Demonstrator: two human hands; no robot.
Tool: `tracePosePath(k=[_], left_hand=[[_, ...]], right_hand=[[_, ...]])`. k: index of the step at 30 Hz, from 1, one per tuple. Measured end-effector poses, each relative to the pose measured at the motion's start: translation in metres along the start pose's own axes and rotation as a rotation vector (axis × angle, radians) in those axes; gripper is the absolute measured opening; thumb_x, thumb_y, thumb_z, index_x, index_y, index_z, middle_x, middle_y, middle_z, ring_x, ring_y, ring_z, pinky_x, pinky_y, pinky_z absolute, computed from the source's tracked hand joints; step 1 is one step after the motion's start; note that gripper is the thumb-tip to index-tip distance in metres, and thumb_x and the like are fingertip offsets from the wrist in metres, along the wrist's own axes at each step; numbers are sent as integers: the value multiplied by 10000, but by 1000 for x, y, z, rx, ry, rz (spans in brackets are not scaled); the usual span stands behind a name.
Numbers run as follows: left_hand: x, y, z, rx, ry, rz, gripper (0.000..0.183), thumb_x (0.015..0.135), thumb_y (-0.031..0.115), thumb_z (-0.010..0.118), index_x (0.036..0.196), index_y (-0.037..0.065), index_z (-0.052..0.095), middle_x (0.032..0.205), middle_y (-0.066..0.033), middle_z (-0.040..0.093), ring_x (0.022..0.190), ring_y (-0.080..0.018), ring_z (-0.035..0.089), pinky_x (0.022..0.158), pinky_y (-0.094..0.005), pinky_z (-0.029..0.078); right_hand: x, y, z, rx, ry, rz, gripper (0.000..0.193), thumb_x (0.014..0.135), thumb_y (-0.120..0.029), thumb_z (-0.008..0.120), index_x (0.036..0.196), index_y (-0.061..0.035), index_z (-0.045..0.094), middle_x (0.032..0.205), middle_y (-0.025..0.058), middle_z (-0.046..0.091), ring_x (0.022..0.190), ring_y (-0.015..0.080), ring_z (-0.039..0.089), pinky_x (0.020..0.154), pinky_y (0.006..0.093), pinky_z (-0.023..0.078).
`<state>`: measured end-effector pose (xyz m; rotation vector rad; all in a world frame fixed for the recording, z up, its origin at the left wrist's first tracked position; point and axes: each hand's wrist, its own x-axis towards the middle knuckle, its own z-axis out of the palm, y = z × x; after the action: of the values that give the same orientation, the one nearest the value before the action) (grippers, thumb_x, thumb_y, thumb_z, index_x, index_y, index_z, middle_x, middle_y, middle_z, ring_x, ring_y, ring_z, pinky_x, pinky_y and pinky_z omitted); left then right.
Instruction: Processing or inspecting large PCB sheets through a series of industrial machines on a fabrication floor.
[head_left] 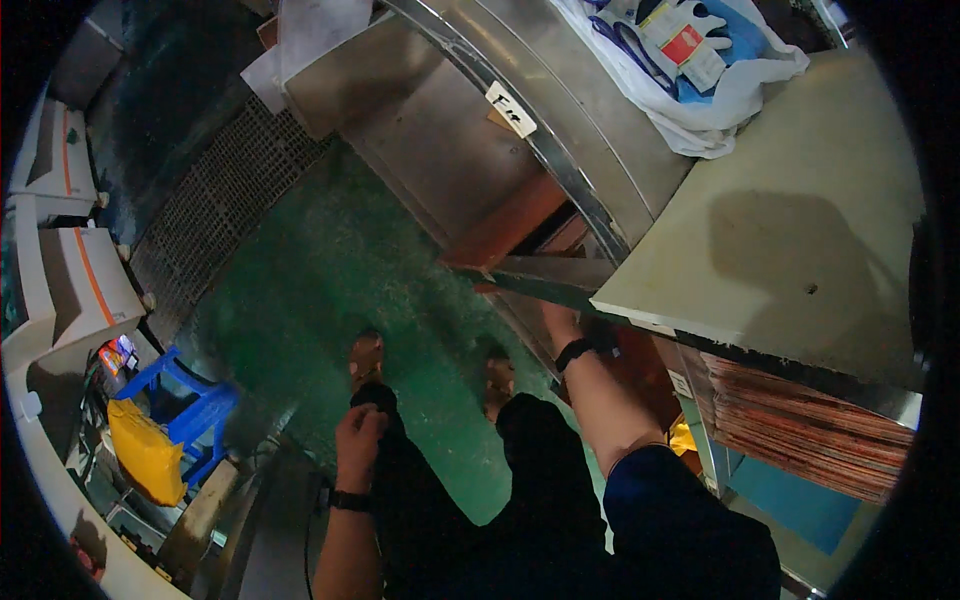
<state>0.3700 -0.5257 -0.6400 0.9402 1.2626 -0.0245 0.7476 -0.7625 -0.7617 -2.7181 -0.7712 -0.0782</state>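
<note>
While the left hand (360, 430) hangs well left of the cream worktop (680, 250), fingers curled narrow, can't tell if around anything, the right hand (560, 318) reaches below that worktop's left corner, fingers hidden, spread or grip can't be told. Stack of reddish-brown sheets (800, 425) sits under the worktop, right of the right forearm. Blue plastic stool (205, 412): far left of the worktop. White plastic bag (715, 143): at the worktop's far edge. Floor grating (220, 190): farther off, beyond the worktop's left side.

Right hand (561, 321) seemingly partly hidden.
</note>
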Motion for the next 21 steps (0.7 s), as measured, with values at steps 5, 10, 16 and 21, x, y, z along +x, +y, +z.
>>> tracePosePath(k=[5,10,16,21], left_hand=[[3,-8,-29,27,45,-10,279,950,157,612,1135,-52,617,967,-103,694,836,-156,658,751,-279,515],[7,-6,-11,-40,42,-52,280,963,157,600,1147,-54,609,970,-104,687,851,-158,650,775,-285,519],[22,-21,-19,91,-15,-41,264,973,138,590,1150,-57,607,989,-102,682,841,-149,645,765,-274,514],[30,-15,1,41,41,-64,276,963,147,590,1153,-52,612,949,-101,688,836,-151,644,762,-291,516]], right_hand=[[22,-25,-21,86,-36,221,318,928,-372,581,992,-81,691,985,133,684,956,341,653,838,439,514],[78,18,-28,29,-43,294,327,937,-367,576,1037,-73,677,1030,127,673,994,326,637,859,437,509],[104,42,-24,25,-76,330,343,947,-362,571,1091,-64,661,1085,120,659,1039,308,618,884,435,504],[116,64,-36,1,-66,334,361,955,-358,567,1135,-56,647,1130,114,648,1077,293,603,905,433,499]])
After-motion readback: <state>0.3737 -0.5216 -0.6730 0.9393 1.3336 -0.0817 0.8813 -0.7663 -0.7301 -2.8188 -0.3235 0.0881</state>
